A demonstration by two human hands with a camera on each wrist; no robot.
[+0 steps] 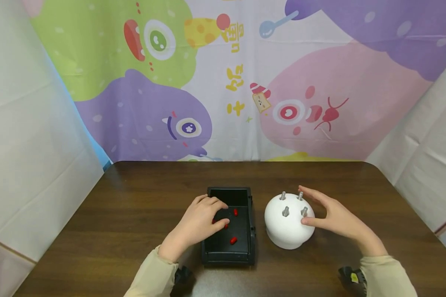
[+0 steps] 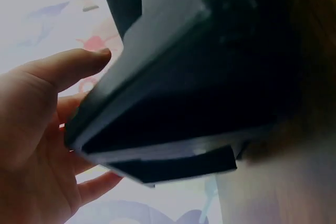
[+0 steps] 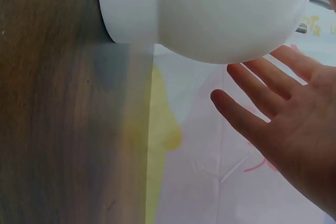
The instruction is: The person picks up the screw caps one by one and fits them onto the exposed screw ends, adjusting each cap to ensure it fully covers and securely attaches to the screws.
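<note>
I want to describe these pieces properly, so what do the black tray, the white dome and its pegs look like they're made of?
Black tray: likely moulded plastic, matte, with crisp edges and little glare.
White dome: probably plastic, possibly ceramic; smooth, soft sheen.
Pegs: grey, apparently metal, though too small to be sure.

A tray (image 1: pixel 250 231) is sitting on the table (image 1: pixel 134 198), near its front edge, with small capsules (image 1: pixel 233 240) lying inside it. A domed base (image 1: pixel 288 231) is standing just to the right of the tray, with pegs (image 1: pixel 285 211) sticking up from its top. The left hand (image 1: pixel 200 222) is reaching into the tray; the right hand (image 1: pixel 336 216) is resting against the dome's right side. A backdrop (image 1: pixel 238 82) is hanging behind the table.
</note>
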